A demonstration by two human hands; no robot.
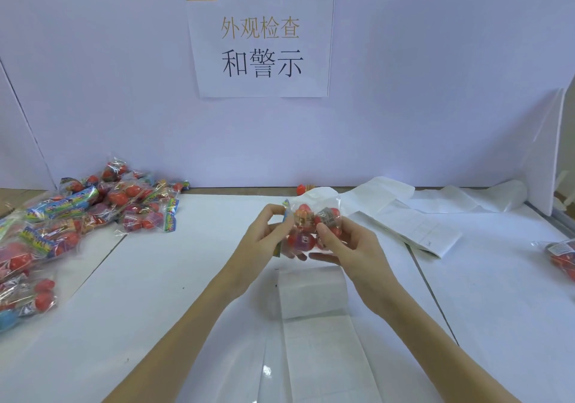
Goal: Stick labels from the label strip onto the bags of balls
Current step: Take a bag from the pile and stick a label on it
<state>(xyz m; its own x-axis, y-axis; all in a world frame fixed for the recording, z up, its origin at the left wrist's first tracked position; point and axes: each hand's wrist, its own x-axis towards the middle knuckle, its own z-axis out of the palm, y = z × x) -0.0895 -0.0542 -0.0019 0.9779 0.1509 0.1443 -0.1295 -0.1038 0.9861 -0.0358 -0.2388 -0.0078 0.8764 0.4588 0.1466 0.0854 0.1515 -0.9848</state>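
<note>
A: Edges and free room? The white tabletop (161, 278) ends at the far white partition wall (404, 122). A heap of clear plastic bags of red balls (93, 209) fills the far-left corner; one more labelled bag (561, 258) lies at the right edge. The middle left of the tabletop is bare.

B: Label stock: the white label strip roll (311, 292) sits near centre, its tail running to the near edge. Spent white backing paper (413, 225) trails far right.

A: Held item: a clear bag of red balls with a small label (306, 231), raised over the roll.

B: Left hand (264, 234) pinches its left end; right hand (345, 244) grips its right side, thumb on top.
</note>
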